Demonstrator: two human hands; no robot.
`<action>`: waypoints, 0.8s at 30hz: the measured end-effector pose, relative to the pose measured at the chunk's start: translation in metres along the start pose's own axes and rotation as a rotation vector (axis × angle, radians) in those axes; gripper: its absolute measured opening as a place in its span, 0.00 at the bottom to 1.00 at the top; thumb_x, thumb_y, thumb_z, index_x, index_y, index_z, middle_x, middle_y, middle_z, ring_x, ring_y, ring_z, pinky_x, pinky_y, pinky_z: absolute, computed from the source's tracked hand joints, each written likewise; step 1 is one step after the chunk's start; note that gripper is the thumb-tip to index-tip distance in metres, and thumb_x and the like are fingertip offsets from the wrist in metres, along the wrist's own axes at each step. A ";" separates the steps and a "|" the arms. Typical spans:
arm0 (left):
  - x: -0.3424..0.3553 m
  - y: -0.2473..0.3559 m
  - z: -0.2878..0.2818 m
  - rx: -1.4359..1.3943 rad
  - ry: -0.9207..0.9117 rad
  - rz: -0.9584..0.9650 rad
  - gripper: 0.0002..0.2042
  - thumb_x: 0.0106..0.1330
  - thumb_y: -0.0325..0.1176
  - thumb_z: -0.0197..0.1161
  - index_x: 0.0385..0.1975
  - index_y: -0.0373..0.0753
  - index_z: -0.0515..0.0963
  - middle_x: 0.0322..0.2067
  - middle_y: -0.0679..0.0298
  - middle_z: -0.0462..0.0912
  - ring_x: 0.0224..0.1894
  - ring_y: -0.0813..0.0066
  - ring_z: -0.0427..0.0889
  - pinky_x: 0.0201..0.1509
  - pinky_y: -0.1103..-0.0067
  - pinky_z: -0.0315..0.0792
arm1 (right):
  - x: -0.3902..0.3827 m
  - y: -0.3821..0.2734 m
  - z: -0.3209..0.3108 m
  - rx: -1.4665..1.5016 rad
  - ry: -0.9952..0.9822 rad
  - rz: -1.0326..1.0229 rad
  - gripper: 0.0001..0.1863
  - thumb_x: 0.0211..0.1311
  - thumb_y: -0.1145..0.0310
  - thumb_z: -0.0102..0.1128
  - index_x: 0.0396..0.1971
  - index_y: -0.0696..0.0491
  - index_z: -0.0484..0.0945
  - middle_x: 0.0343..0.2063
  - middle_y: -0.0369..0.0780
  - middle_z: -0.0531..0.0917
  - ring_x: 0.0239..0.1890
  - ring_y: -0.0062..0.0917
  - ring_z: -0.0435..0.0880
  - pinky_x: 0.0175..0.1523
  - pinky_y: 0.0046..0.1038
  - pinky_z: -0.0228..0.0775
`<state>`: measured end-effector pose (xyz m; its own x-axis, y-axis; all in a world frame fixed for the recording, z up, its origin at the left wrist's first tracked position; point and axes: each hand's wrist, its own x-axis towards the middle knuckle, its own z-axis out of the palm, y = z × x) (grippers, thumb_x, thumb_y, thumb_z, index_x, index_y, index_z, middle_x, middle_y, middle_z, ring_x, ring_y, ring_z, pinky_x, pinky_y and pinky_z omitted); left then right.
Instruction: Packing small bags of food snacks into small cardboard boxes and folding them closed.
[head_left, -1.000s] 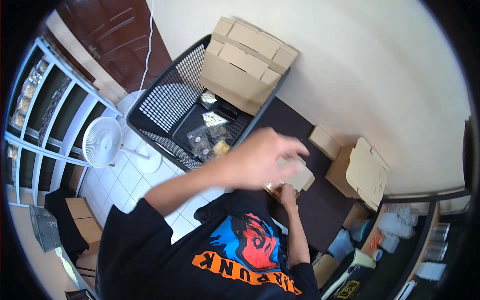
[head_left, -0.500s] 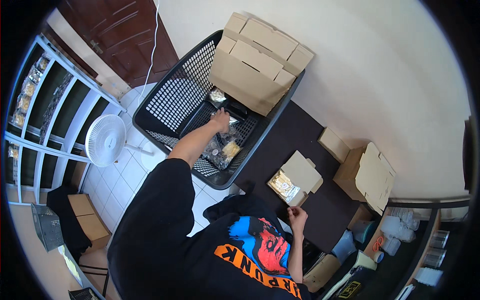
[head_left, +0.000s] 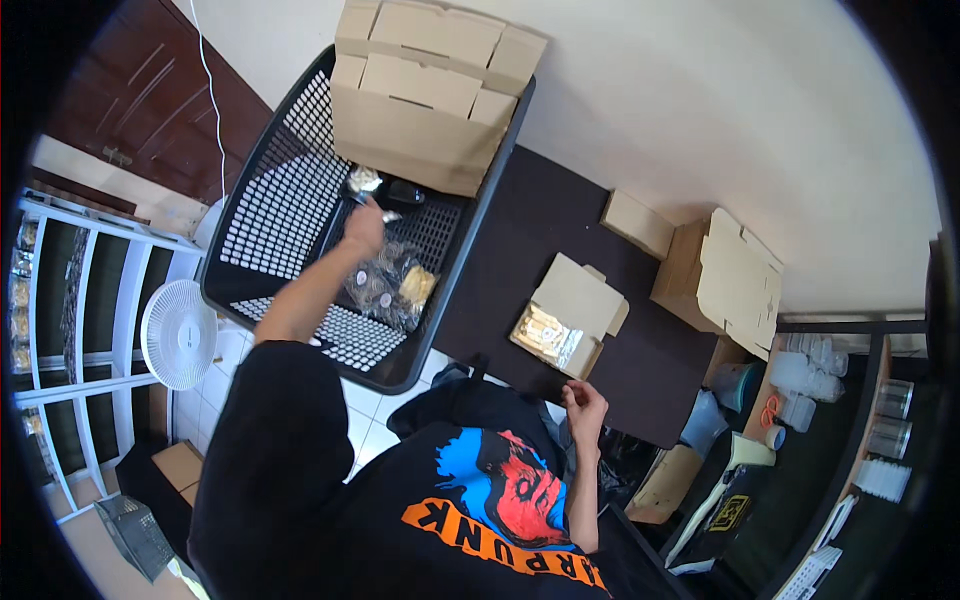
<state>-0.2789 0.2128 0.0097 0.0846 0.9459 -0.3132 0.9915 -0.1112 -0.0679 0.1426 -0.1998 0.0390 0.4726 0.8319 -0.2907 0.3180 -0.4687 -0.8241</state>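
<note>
My left hand [head_left: 366,228] reaches down into a large black plastic basket [head_left: 395,385], its fingers closed among small packets. A shiny packet with pale contents [head_left: 364,180] lies just beyond the fingertips; what the fingers grip, if anything, is hidden. Nearer me in the basket are several dark clear-wrapped packets [head_left: 375,290] and a yellowish packet [head_left: 417,285]. My right hand [head_left: 586,412] hovers at the table's near edge with its fingers curled together, and nothing shows in them. Just beyond it sits an opened cardboard box [head_left: 580,295] with a clear packet of pale sticks [head_left: 545,335] inside.
Flattened cardboard boxes [head_left: 415,130] stand upright in the basket's far end. On the dark table [head_left: 500,265] are a small closed box [head_left: 637,224] and a larger carton [head_left: 690,275]. A white fan [head_left: 179,335] and shelving [head_left: 95,385] stand left; containers line a shelf at right.
The view has swung, so the basket and table sit further left in the picture. My left hand has moved deeper toward the shiny pale packet. My right hand stays near the opened box.
</note>
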 end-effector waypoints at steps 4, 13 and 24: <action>-0.016 -0.049 -0.051 -0.142 -0.022 -0.135 0.24 0.59 0.25 0.67 0.54 0.19 0.74 0.40 0.38 0.87 0.43 0.47 0.90 0.47 0.64 0.85 | -0.001 0.015 -0.015 0.020 -0.020 0.017 0.07 0.67 0.75 0.68 0.41 0.62 0.87 0.26 0.37 0.87 0.27 0.15 0.85 0.36 0.22 0.80; -0.221 0.045 -0.200 -2.009 -0.151 0.276 0.19 0.72 0.22 0.60 0.62 0.27 0.71 0.58 0.50 0.82 0.60 0.63 0.82 0.68 0.64 0.74 | 0.021 -0.027 -0.075 0.238 -0.150 -0.141 0.08 0.68 0.76 0.66 0.42 0.63 0.86 0.28 0.37 0.87 0.31 0.18 0.86 0.38 0.23 0.79; -0.300 0.306 -0.116 -2.036 -0.145 0.391 0.13 0.70 0.23 0.69 0.53 0.29 0.82 0.46 0.58 0.89 0.46 0.77 0.88 0.53 0.76 0.83 | 0.051 -0.127 -0.143 0.605 -0.250 -0.311 0.20 0.76 0.65 0.61 0.60 0.61 0.79 0.51 0.45 0.87 0.55 0.27 0.84 0.62 0.31 0.75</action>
<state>0.0111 -0.0700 0.1931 0.3642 0.9247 -0.1107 -0.3937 0.2606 0.8815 0.2434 -0.1404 0.1981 0.2089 0.9770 -0.0415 -0.1377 -0.0126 -0.9904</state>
